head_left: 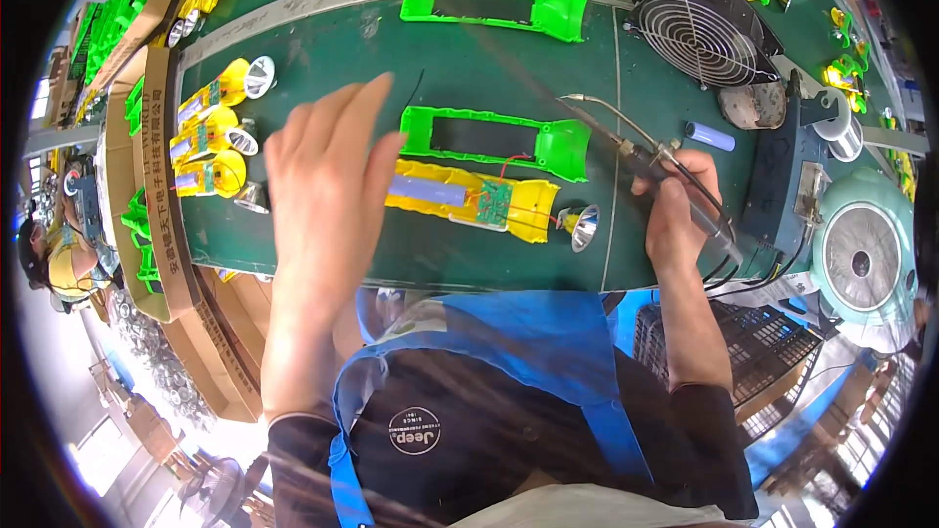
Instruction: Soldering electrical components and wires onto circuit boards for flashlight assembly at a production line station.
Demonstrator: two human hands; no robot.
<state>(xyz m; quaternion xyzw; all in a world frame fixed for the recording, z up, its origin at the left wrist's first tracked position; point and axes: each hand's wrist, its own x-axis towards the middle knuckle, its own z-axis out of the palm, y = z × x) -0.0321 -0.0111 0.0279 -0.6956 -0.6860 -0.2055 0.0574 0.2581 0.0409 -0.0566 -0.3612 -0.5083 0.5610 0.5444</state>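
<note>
My left hand [328, 161] is raised over the left part of the green bench, its fingers stretched out and thumb apart, holding nothing visible. Beneath and beside it lies a yellow flashlight housing half [528, 207] with a purple battery cell [430, 191], a green circuit board [493, 201] and a wired reflector lamp head [584, 228]. Part of that housing is hidden by the hand. Just behind it rests a green housing half [559, 144]. My right hand [682, 205] is closed around a soldering iron [638, 157] with a curved metal tube [611, 110], pointing up-left above the bench.
Several yellow lamp assemblies [210, 137] line the left side by a cardboard box [168, 186]. More green housings [489, 5] lie at the back. A black fan [699, 29], loose purple cell [710, 136], dark box-shaped unit [778, 176] and wire reel [834, 117] stand right.
</note>
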